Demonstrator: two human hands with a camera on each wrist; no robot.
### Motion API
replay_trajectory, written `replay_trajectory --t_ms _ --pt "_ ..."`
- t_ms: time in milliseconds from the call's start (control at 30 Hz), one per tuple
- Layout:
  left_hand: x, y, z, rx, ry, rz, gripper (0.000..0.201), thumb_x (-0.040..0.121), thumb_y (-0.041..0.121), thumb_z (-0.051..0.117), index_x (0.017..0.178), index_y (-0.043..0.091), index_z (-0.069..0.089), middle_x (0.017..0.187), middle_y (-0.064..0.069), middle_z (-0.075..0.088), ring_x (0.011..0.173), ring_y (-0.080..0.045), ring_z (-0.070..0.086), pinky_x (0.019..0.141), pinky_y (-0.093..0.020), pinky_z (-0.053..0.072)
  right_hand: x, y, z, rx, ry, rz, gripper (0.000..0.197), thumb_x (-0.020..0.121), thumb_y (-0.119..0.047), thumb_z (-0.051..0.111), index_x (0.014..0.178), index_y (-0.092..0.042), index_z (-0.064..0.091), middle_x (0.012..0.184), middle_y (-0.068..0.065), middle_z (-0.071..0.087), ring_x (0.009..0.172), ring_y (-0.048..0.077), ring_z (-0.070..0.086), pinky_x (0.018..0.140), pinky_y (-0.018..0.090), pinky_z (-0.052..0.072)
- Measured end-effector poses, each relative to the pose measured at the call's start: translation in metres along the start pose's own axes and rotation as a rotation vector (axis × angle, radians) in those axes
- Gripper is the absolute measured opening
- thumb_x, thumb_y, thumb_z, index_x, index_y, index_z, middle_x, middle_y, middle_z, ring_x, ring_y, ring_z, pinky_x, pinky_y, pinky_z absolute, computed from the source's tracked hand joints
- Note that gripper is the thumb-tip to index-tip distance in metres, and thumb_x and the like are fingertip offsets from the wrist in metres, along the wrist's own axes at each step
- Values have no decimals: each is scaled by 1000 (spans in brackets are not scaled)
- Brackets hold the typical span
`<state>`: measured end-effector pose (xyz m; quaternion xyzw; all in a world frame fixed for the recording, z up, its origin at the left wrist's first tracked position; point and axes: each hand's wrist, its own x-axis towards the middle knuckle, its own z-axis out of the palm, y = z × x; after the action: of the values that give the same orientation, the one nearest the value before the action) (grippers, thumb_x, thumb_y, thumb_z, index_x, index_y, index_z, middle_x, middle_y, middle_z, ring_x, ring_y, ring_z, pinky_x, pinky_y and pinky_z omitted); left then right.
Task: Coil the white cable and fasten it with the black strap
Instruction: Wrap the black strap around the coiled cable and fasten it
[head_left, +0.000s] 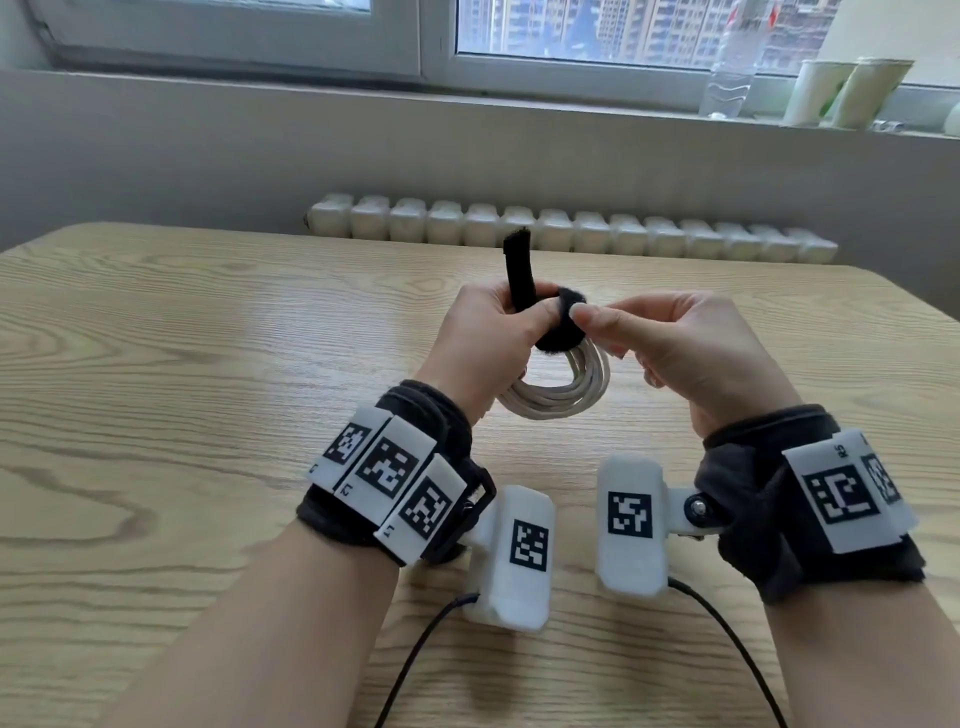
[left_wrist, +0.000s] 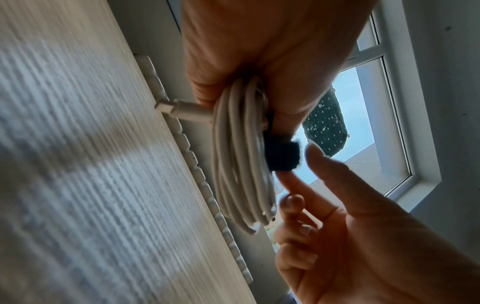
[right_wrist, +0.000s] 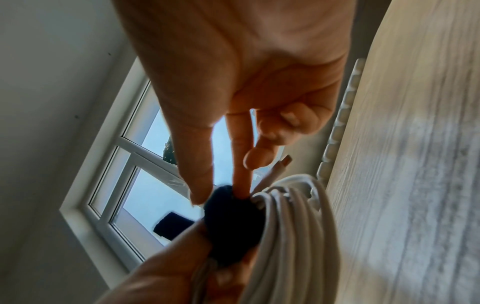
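Now L hand (head_left: 485, 338) grips coiled white cable (head_left: 558, 395) w/ black strap (head_left: 558, 325); R hand (head_left: 670, 353) fingers (right_wrist: 200, 181) pinch strap.

white cable (head_left: 556, 395) | black strap (head_left: 558, 325), fuzzy | table (head_left: 182, 338) pale wood grain | wrist bands (head_left: 769, 499) dark grey with black-and-white square code tags | radiator (head_left: 571, 228) cream | cups (head_left: 847, 91) white-green
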<state>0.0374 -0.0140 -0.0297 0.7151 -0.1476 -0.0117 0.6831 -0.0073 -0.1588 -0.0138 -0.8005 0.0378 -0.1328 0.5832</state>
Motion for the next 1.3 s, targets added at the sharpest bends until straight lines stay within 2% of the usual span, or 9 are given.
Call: replay_trajectory --t_ms 100,200,300,533,733,900,1067,1200,1300 --pt "0 -3 3 39 -7 3 12 90 14 60 89 20 70 59 8 59 39 1 47 49 -20 37 -2 -1 7 28 -14 -6 19 73 -22 78 78 -4 71 44 -15 59 39 -6 50 41 3 33" --pt "0 -4 3 46 -16 1 14 90 15 59 87 25 70 59 11 62 47 -1 49 50 -21 40 -2 -2 10 94 21 17 12 77 -13 75 77 -3 67 46 -11 59 35 -1 46 37 7 32" --pt "1 -4 2 22 -18 -12 14 92 12 56 98 17 67 76 1 65 64 -9 55 51 -20 47 -1 -3 8 154 19 70 10 82 -14 70 75 -7 67 60 2 66 37 4 40 35 14 29" --pt "6 -4 0 -125 96 -82 13 95 9 51 100 10 63 101 -16 68 90 -27 66 66 -30 58 -6 -7 9 24 -192 32 12 84 -13 67 73 -8 72 50 2 57 41 7 35 39 16 25" --pt "8 0 -6 -354 143 -210 23 93 11 53 111 3 65 80 -2 58 55 -8 41 46 -17 38 -6 -6 11 -39 -216 40 14 81 -16 71 70 -8 74 47 3 50 42 9 35 38 16 25" --pt "5 0 -11 -326 41 -182 28 76 9 74 103 10 68 72 4 64 56 -5 44 47 -14 36 -5 -3 14 -94 -210 3 15 81 -13 72 65 -10 71 38 -10 49 35 -1 39 37 9 29" --pt "6 0 -12 -323 15 -180 37 71 -1 74 106 7 66 84 -2 67 72 -11 54 54 -16 39 -8 -4 15 -94 -160 -77 19 79 -23 74 69 -6 73 43 -4 49 37 0 39 39 9 30" --pt "8 1 -14 -424 -1 -196 32 73 -2 72 104 0 64 73 -1 61 56 -5 46 46 -13 36 -4 -3 10 99 56 -37 27 82 -31 70 67 -8 70 42 -9 48 38 2 36 39 11 30" --pt "10 1 -16 -490 -19 -223 25 76 -3 69 99 0 62 71 -2 58 55 -5 43 47 -13 35 1 2 5 220 167 82 24 87 -26 66 68 -11 67 53 -3 58 43 7 46 41 16 38"
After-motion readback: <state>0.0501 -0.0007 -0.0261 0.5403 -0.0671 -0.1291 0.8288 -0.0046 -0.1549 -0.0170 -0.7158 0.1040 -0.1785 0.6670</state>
